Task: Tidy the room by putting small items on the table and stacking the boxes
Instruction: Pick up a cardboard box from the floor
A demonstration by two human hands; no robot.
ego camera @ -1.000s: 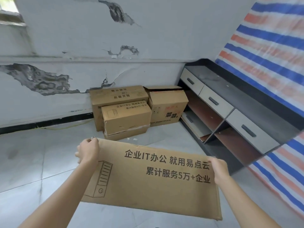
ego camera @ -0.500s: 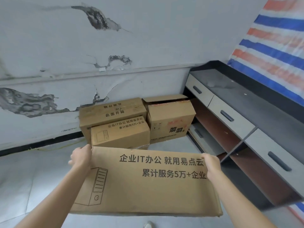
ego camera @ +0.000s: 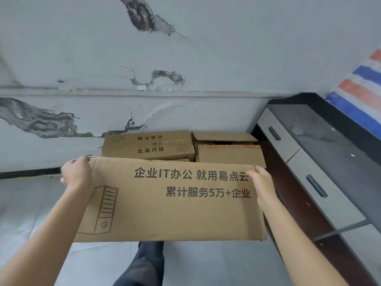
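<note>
I carry a wide brown cardboard box (ego camera: 169, 203) printed with dark characters and a tower drawing, held level in front of me. My left hand (ego camera: 77, 174) grips its far left corner and my right hand (ego camera: 262, 182) grips its far right corner. Behind it, against the wall, stand a closed brown box (ego camera: 148, 144) with printed characters and, to its right, a box with a raised flap (ego camera: 228, 149). The carried box hides most of a smaller box in front of them; only a sliver (ego camera: 181, 159) shows.
A low grey and black cabinet (ego camera: 329, 141) with drawers and open shelves runs along the right. A striped tarp (ego camera: 362, 87) hangs above it. The white wall is cracked and peeling. My trouser leg (ego camera: 147, 263) shows below the box over a pale tiled floor.
I have stepped closer to the boxes by the wall. The carried box now covers the small front box. Both hands keep the same grip.
</note>
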